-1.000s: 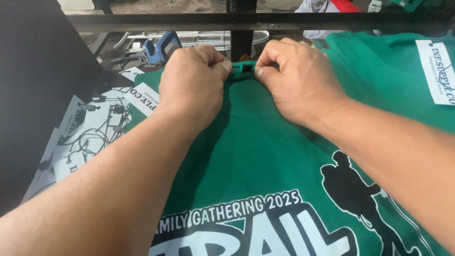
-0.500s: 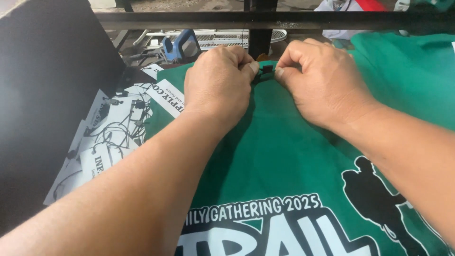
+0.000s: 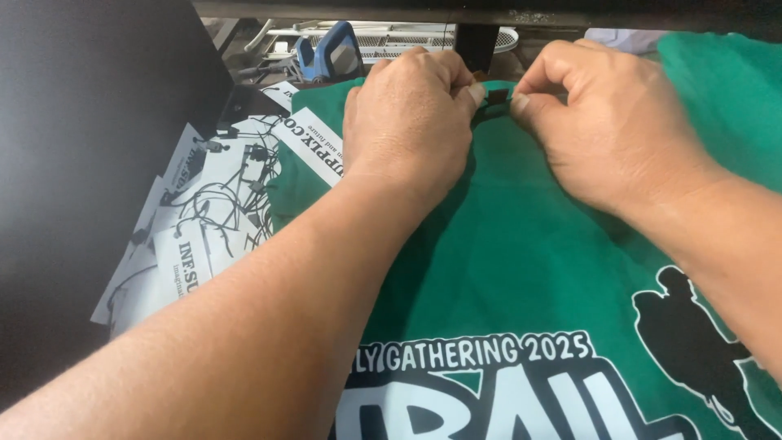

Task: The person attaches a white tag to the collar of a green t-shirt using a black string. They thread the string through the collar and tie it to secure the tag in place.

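Note:
A green T-shirt (image 3: 529, 261) with white and dark printed lettering and a dark silhouette figure lies flat in front of me. Both hands meet at its collar near the top. My left hand (image 3: 407, 122) is curled into a fist and pinches the collar from the left. My right hand (image 3: 611, 122) pinches the same spot from the right. Between the thumbs sits a small dark tag (image 3: 497, 96) on the collar, mostly hidden by the fingers.
White paper hang tags with black strings (image 3: 204, 212) lie piled to the left of the shirt. A blue tagging tool (image 3: 330, 53) rests behind them. A dark panel (image 3: 90, 147) fills the left side. A dark post (image 3: 476, 45) stands beyond the collar.
The view has shifted slightly, so shirt and hands sit further right in frame. Both hands stay pinched on the collar tag, with the thumbs drawn a little apart.

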